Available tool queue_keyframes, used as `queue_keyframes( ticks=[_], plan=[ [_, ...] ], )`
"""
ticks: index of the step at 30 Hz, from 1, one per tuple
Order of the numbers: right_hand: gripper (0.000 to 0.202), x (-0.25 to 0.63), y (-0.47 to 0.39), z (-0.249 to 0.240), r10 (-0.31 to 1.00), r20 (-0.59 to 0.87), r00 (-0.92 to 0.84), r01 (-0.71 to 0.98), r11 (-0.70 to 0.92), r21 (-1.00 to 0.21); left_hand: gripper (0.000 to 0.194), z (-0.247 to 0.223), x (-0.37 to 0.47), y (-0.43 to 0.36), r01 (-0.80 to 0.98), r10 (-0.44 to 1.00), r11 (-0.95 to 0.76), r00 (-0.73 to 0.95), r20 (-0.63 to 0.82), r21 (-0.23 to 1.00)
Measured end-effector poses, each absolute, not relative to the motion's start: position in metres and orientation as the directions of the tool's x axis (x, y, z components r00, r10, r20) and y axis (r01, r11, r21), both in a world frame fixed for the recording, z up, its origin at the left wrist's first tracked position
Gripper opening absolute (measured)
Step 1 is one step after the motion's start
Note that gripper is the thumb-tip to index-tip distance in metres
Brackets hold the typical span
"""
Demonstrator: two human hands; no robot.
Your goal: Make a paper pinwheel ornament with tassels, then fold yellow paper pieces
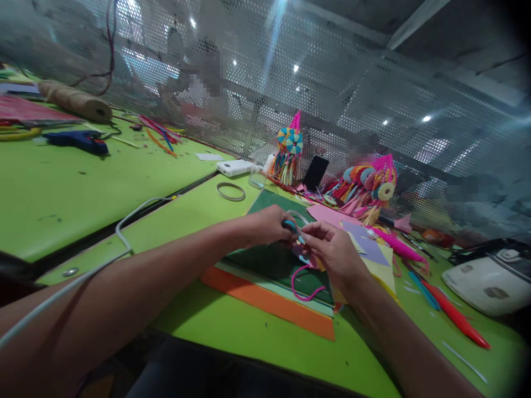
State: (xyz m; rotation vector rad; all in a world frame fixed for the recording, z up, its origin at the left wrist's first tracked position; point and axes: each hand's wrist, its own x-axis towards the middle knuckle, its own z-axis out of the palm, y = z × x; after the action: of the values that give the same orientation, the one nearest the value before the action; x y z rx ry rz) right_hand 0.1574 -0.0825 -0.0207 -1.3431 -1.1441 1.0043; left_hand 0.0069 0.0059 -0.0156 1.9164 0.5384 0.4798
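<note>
Over a stack of coloured paper, my left hand (276, 226) is closed on a small blue curved piece (290, 224), whose exact kind I cannot make out. My right hand (332, 247) pinches at the other end of this piece, fingertips close to those of the left. Just below the fingers hang small pale blue and lilac bits (303, 256), partly hidden. A pink curled strip (306, 297) trails over the dark green sheet (269, 273). Behind the hands, a pale ring (299, 216) shows in part.
An orange sheet (269, 304) lies nearest me. Another ring (230, 192), a white power bank (234, 167), a clear cup (258, 177) and a phone (315, 172) sit further back. Tasselled paper ornaments (290, 143) stand by the mesh. A white cable (120, 232) crosses my left arm. A glue gun (77, 141) lies left.
</note>
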Motion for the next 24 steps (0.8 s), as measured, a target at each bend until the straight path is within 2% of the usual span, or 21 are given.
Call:
queue_keyframes(
  ticks=[4,11,13,15,17,19,20,22,24],
  plan=[
    [0.026,0.157,-0.083,-0.021,0.980,0.056,0.192,0.101,0.037,-0.994,0.018,-0.019,0.007,0.009,0.161,0.568,-0.359,0.819,0.078,0.919],
    [0.026,0.156,-0.082,-0.019,0.976,0.050,0.211,0.080,0.034,-0.996,0.021,-0.020,0.011,0.012,0.216,0.613,-0.484,0.775,0.153,0.848],
    [0.022,0.156,-0.082,-0.019,0.973,0.072,0.218,0.112,0.049,-0.993,0.020,-0.019,0.011,0.012,0.201,0.621,-0.458,0.769,0.150,0.866],
    [0.016,0.156,-0.082,-0.019,0.959,0.158,0.235,0.237,0.101,-0.966,0.019,-0.017,0.010,0.011,0.164,0.638,-0.392,0.758,0.139,0.905],
    [0.009,0.155,-0.084,-0.019,0.903,0.367,0.221,0.483,0.226,-0.846,0.018,-0.016,0.009,0.010,0.121,0.659,-0.299,0.743,0.114,0.947],
    [0.008,0.154,-0.087,-0.019,0.795,0.600,0.091,0.721,0.363,-0.590,0.015,-0.015,0.009,0.009,0.087,0.676,-0.212,0.733,0.082,0.973],
    [0.009,0.153,-0.089,-0.020,0.743,0.669,-0.002,0.792,0.410,-0.453,0.014,-0.015,0.008,0.009,0.077,0.681,-0.177,0.730,0.066,0.981],
    [0.012,0.152,-0.091,-0.022,0.696,0.702,-0.152,0.854,0.450,-0.262,0.011,-0.013,0.008,0.008,0.067,0.686,-0.132,0.727,0.043,0.989],
    [0.013,0.151,-0.092,-0.024,0.709,0.673,-0.210,0.879,0.439,-0.188,0.010,-0.012,0.007,0.006,0.065,0.675,-0.124,0.736,0.036,0.990]
  ],
)
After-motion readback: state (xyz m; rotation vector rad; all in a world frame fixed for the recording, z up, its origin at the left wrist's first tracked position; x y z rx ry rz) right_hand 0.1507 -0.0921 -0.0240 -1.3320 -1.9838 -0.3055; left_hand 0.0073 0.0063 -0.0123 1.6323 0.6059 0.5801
